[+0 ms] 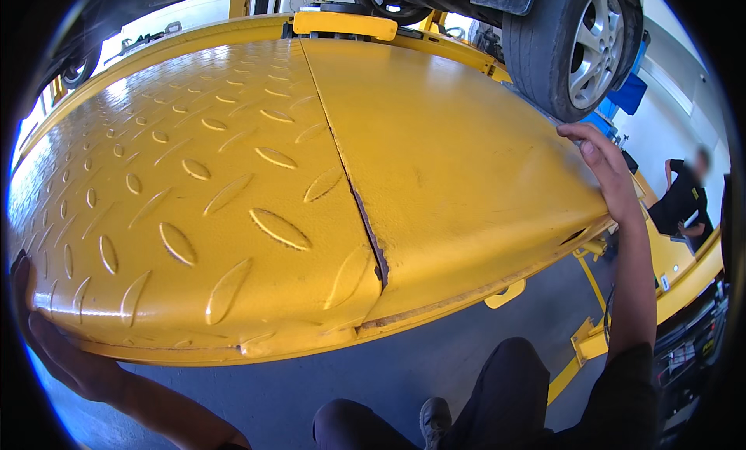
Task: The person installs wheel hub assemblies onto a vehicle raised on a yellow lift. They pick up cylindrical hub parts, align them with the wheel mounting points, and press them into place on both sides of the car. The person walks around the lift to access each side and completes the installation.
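Note:
A yellow metal platform [420, 123] fills the view, its left part embossed with raised tread [186, 186], its right part smooth, with a chipped seam between. My left hand [66, 353] holds the platform's near left edge, its fingertips partly lost in the shaded rim of the picture. At the right edge, my right hand [602, 166] grips with fingers curved over the top, just below a car wheel [575, 50] with a silver alloy rim and black tyre. Rust shows along the near lip.
The car's underside hangs overhead. A person in dark clothes [684, 201] stands at right beside yellow lift framework [590, 341]. A yellow bracket [505, 292] juts below the platform. My legs [505, 388] and shoe [434, 419] show over the grey floor [350, 403].

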Motion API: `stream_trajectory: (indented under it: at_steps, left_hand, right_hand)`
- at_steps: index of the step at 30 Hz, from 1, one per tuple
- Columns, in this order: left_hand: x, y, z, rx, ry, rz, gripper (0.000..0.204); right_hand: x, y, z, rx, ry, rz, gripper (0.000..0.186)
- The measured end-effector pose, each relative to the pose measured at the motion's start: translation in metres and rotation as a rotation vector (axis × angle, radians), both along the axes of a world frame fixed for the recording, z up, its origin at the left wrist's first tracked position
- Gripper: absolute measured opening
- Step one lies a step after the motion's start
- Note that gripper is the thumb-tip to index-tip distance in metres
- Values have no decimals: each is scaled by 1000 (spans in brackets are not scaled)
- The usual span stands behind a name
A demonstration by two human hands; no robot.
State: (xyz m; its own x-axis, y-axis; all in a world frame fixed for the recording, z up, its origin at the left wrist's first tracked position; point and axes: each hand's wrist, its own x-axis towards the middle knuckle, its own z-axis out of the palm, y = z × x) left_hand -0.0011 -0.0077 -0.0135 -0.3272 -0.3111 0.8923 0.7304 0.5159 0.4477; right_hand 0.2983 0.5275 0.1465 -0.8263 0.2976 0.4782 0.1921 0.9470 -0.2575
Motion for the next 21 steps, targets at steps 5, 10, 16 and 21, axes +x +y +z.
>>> stream_trajectory:
  at_steps: [5,10,16,21]
  left_hand:
    - [1,-2,1,-35,80,15,53]
    - [8,0,10,-212,117,111,53]
    - [23,16,34,-233,120,142,44]
    - [41,1,98,-322,-309,-29,30]
  right_hand:
    - [0,-2,0,20,12,35,46]
    - [1,-4,3,-88,8,-7,42]
    - [8,-4,11,-119,-55,-2,43]
    - [17,6,40,-255,-141,104,48]
